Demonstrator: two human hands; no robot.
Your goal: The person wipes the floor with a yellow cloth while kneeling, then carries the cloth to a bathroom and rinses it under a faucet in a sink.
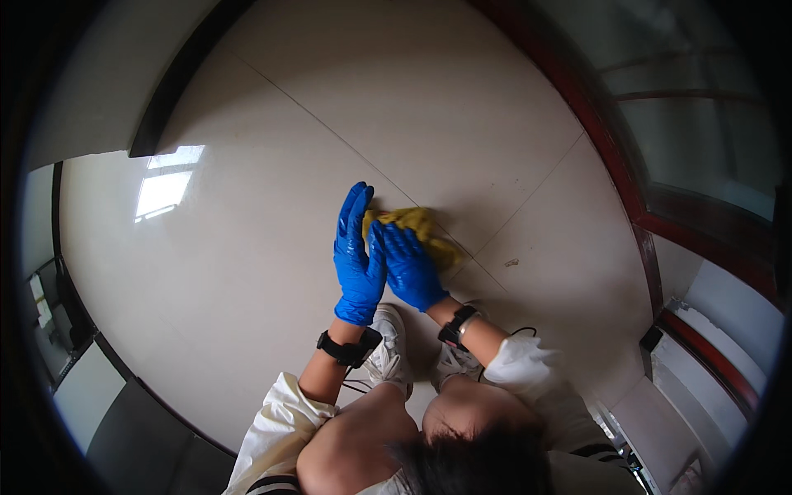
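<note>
Blue rubber-like gloves cover both my hands, and a black strap device sits on each wrist. My left hand [359,257] is raised on edge with its fingers together, pointing away from me, and the thumb side lies against the other hand. Palm down, my right hand [411,266] rests over the near part of a yellow cloth [416,218]. The cloth lies crumpled on the tiled floor [278,185], showing beyond and to the right of that hand. Whether the right fingers grip the cloth is hidden.
My white shoes [388,346] and bare knees are close below my hands. A dark red framed glass door [640,213] borders the floor at right. Dark skirting [176,74] runs along the wall at upper left. A small mark [512,263] shows on the tiles.
</note>
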